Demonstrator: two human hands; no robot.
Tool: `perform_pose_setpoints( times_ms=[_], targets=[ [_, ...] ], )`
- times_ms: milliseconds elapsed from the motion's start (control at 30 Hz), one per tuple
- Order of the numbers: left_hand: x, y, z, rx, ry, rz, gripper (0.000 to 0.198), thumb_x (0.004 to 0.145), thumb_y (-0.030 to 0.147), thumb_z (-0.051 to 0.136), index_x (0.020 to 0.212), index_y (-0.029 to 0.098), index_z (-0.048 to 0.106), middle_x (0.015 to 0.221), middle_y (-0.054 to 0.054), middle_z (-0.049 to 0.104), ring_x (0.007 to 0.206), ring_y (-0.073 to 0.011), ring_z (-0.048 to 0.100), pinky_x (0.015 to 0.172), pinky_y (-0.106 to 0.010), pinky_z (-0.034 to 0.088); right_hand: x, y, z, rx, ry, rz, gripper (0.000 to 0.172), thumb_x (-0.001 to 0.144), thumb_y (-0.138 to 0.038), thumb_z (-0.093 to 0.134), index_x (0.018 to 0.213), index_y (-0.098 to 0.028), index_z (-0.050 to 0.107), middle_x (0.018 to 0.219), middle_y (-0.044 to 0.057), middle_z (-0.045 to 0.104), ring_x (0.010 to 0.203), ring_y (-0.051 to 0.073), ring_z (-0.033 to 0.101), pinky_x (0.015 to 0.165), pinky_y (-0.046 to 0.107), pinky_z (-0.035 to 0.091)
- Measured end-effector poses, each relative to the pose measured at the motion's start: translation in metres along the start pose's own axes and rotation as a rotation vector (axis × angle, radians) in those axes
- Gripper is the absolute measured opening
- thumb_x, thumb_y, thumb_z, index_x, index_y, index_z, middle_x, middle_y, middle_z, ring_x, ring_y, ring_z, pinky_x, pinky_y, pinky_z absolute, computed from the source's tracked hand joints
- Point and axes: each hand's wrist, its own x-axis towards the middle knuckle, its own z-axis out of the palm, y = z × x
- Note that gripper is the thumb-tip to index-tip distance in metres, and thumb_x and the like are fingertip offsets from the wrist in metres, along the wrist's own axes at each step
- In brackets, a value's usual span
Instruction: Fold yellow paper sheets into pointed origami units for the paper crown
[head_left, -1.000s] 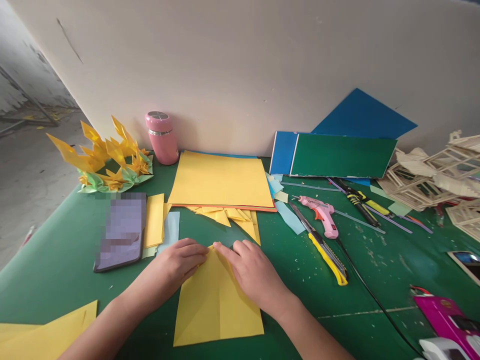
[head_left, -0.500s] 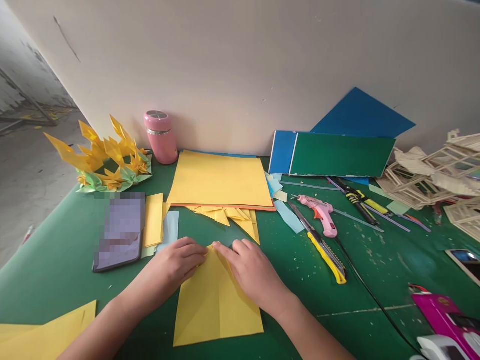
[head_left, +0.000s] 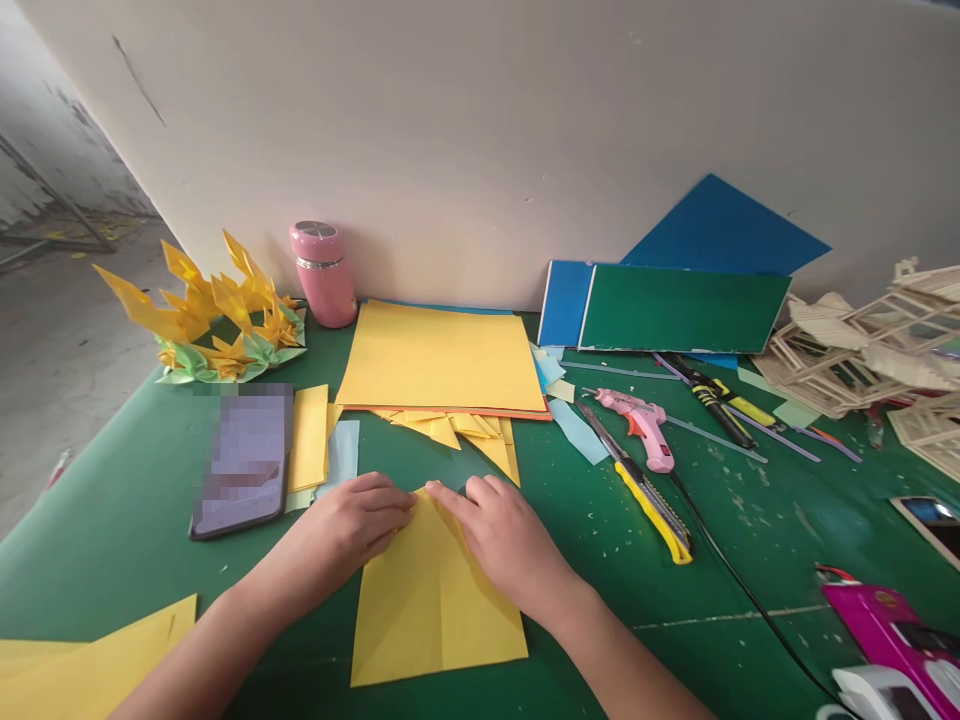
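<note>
A yellow paper sheet [head_left: 435, 610] lies on the green table [head_left: 112, 540] right in front of me, its upper corners folded inward to a point. My left hand [head_left: 349, 530] presses the left flap near the tip, fingers curled down onto the paper. My right hand [head_left: 502, 540] lies on the right flap, its index finger stretched to the tip. The fingertips of both hands meet at the paper's top point.
A stack of yellow sheets [head_left: 442, 360] with folded yellow pieces [head_left: 457, 430] lies behind. A phone [head_left: 244, 460], pink bottle [head_left: 324, 275] and paper flowers [head_left: 217, 315] stand left. Right: yellow cutter [head_left: 649, 495], pink glue gun [head_left: 641, 425], blue and green boards [head_left: 682, 305], wooden frames [head_left: 862, 350].
</note>
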Motion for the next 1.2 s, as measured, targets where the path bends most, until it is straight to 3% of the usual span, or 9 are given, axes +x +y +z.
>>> perform_pose_setpoints(
  times_ms=[367,667,933,1100,1200],
  targets=[
    [0.004,0.006,-0.007,0.068,-0.038,-0.012,0.038,0.098,0.022,0.033,0.087,0.018,0.069,0.091,-0.007,0.073,0.074,-0.0185,0.06,0.062,-0.03,0.05,0.0,0.0,-0.001,-0.009,-0.002,-0.001,0.051,0.091,-0.004,0.04,0.137,-0.026,0.046,0.079,0.004,0.055,0.077,0.018,0.053,0.064,0.028,0.042],
    [0.003,0.006,-0.008,0.119,-0.05,-0.027,0.036,0.094,0.012,0.037,0.082,0.02,0.07,0.096,-0.008,0.07,0.085,-0.0198,0.059,0.065,-0.029,0.049,0.001,0.001,0.0,-0.011,-0.007,-0.003,0.05,0.093,-0.006,0.042,0.138,-0.026,0.045,0.08,0.004,0.055,0.078,0.019,0.052,0.066,0.028,0.043],
    [0.004,0.006,-0.01,0.115,-0.056,-0.018,0.035,0.091,0.01,0.039,0.079,0.019,0.07,0.09,-0.007,0.071,0.08,-0.0198,0.059,0.063,-0.029,0.049,0.0,0.001,-0.002,-0.026,-0.005,-0.004,0.051,0.092,-0.004,0.042,0.137,-0.027,0.046,0.08,0.004,0.054,0.078,0.018,0.052,0.065,0.027,0.042],
    [0.002,0.01,-0.012,0.103,-0.088,-0.095,0.022,0.091,0.024,0.051,0.08,0.018,0.069,0.078,-0.005,0.069,0.077,-0.0201,0.059,0.064,-0.029,0.049,0.0,0.001,-0.002,-0.017,-0.039,0.012,0.053,0.091,-0.002,0.042,0.138,-0.027,0.045,0.081,0.004,0.055,0.078,0.019,0.052,0.064,0.028,0.042],
    [0.002,0.012,-0.011,0.138,-0.107,-0.138,0.032,0.095,0.03,0.044,0.078,0.018,0.069,0.074,-0.005,0.067,0.073,-0.0192,0.059,0.063,-0.03,0.048,0.0,0.0,-0.002,-0.014,-0.036,0.013,0.053,0.091,-0.002,0.041,0.138,-0.026,0.045,0.081,0.004,0.055,0.078,0.019,0.053,0.064,0.028,0.042]
  ],
)
